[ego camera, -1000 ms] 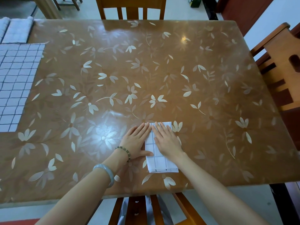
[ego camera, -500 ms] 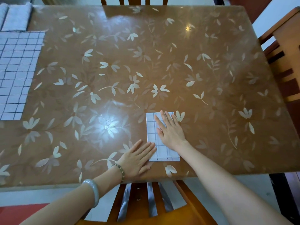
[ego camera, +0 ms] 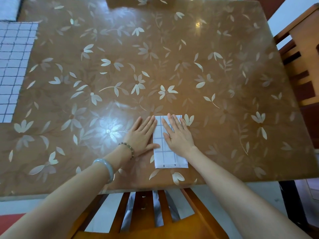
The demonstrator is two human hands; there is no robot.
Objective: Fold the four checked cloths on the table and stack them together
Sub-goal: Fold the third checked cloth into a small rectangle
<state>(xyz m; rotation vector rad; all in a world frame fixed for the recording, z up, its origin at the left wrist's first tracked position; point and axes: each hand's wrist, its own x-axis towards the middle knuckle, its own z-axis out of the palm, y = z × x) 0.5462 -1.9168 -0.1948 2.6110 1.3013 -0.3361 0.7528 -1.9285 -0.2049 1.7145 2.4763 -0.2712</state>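
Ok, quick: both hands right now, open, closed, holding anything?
Left hand: open, flat on the table against the left edge of the folded cloth.
Right hand: open, flat on top of the folded cloth, gripping nothing.

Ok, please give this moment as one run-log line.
phase: flattening | folded cloth: lies flat | right hand: open, pressing on it | left hand: open, at its left edge | spread cloth: far left

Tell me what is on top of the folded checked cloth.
The right hand lies flat on the folded cloth. The left hand rests beside it, thumb over its left edge. Cloth beneath the palm is hidden.
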